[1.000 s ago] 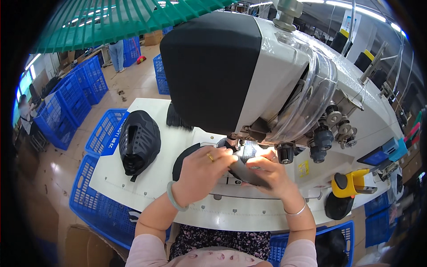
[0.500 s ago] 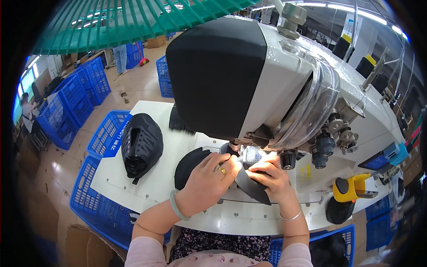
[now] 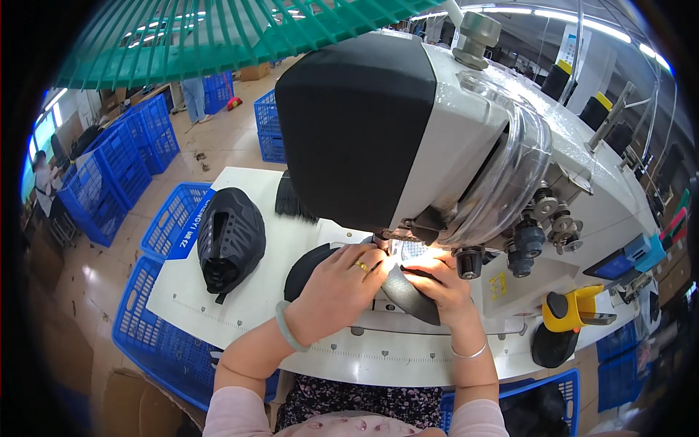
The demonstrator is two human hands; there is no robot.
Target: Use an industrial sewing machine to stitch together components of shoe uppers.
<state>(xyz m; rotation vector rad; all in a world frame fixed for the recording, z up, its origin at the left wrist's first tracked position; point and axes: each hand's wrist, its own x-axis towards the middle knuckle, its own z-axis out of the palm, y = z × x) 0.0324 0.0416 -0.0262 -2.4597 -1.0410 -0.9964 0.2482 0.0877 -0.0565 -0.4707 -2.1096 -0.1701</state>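
Both my hands work at the needle area of a sewing machine point(image 3: 357, 131). A dark grey, curved shoe-upper piece point(image 3: 411, 297) lies under the lit needle, one end hanging toward me. My left hand point(image 3: 338, 285), with a ring and a pale bangle, has its fingers bent and closed on the piece's left side, close by the needle. Pinching its right edge is my right hand point(image 3: 445, 290). Left of my left hand, a black part of the work point(image 3: 302, 269) spreads over the table. The fingertips are partly lost in glare.
On the white table point(image 3: 182, 291) stands a finished-looking black shoe upper point(image 3: 231, 240). A black brush point(image 3: 293, 198) lies behind it. Blue crates point(image 3: 138, 320) flank the table. A yellow holder point(image 3: 571, 309) sits at right, and a green slatted fan cover point(image 3: 218, 54) hangs overhead.
The grey piece has turned slightly under the needle, its surface now catching more light. My left hand has shifted a little with it. The right hand keeps nearly the same place.
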